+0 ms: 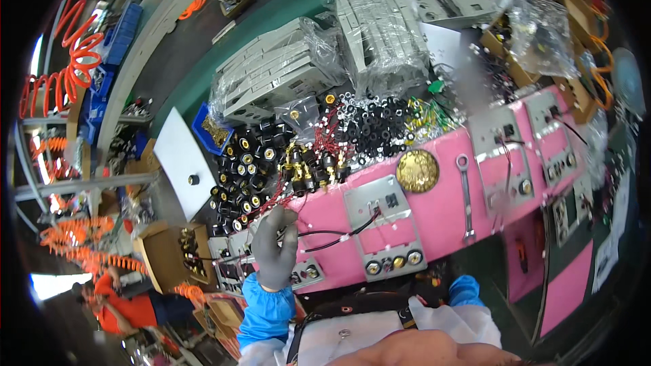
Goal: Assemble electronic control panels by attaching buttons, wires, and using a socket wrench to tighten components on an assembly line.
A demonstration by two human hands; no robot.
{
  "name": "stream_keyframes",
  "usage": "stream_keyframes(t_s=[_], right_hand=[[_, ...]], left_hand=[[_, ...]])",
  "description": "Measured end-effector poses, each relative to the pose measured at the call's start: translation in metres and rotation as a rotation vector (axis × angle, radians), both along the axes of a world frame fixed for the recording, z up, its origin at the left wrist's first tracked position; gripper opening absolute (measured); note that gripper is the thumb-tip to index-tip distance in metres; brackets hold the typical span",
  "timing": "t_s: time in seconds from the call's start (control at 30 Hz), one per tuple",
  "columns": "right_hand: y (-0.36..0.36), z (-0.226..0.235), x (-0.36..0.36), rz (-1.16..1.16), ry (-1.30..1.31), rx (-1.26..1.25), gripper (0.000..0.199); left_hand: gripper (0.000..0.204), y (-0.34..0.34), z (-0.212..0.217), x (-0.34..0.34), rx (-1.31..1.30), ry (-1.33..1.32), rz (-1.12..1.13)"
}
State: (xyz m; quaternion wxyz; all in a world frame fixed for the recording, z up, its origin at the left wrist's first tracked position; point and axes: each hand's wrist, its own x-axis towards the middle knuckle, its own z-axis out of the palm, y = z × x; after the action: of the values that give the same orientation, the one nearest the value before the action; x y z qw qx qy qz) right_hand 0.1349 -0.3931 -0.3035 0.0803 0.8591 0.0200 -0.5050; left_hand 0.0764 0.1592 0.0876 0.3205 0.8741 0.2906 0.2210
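Note:
My left hand [275, 247], in a grey glove with a blue sleeve, reaches up to the near edge of a pile of black and gold knobs [247, 163] and red wires [274, 193]. Its fingertips are bunched at the wires; I cannot tell whether they grip anything. Right of the hand a grey metal panel [383, 227] lies on the pink mat [447, 210], with black wires and gold terminals along its near edge. Only the blue sleeve [466, 290] of my right arm shows; that hand is hidden below the bench edge.
A round brass dish [417, 171] and a wrench [465, 196] lie on the mat. Black rings [376, 125], bagged grey plates [278, 68], a blue bin [211, 129] and more panels [505, 142] crowd the bench. A cardboard box [169, 251] stands left; a person in orange [122, 305] works beyond.

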Motion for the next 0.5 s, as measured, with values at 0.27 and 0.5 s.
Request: stream_keyframes(t_s=[0.27,0.5], right_hand=[[-0.018,-0.029,0.031,-0.029,0.068,0.041,0.056],[-0.039,-0.039,0.045,-0.023,0.077,0.089,0.054]], left_hand=[[0.037,0.001,-0.052,0.153,0.072,0.325,-0.091],[0.032,0.005,-0.091,0.219,-0.089,0.531,0.138]])
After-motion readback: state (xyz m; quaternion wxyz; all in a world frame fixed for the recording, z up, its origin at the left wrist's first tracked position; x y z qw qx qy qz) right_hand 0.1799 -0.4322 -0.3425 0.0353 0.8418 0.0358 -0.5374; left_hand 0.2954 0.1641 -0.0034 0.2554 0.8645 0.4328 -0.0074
